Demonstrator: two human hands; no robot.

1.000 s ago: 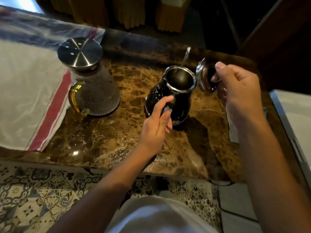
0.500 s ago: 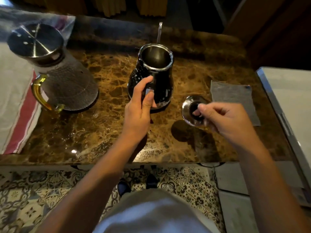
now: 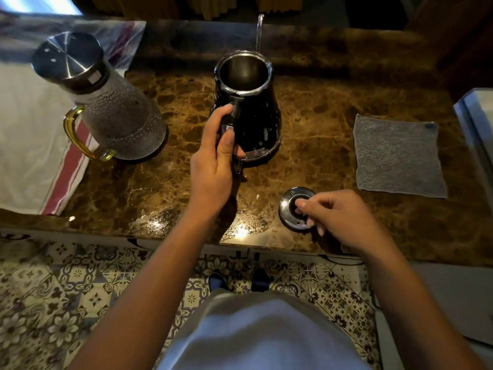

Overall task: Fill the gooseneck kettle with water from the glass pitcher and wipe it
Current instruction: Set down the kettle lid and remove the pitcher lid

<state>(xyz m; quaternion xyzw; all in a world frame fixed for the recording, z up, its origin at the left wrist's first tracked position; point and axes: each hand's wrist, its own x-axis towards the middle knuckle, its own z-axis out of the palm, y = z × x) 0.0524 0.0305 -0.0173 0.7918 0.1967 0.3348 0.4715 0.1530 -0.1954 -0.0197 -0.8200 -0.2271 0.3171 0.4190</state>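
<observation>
The black gooseneck kettle stands open-topped in the middle of the brown marble counter, its thin spout pointing away from me. My left hand is wrapped around its black handle. The kettle's shiny round lid lies flat near the counter's front edge, and my right hand pinches its dark knob. The textured glass pitcher with a steel cap and amber handle stands to the left. A grey wiping cloth lies flat at the right.
A white cloth with red stripes covers the counter's left end, partly under the pitcher. Wet patches glisten on the marble near the front edge. A pale surface adjoins the counter on the right. Patterned floor tiles lie below.
My right hand carried the lid from beside the kettle's rim down to the counter's front right, where it now lies flat. My left hand stayed on the kettle handle.
</observation>
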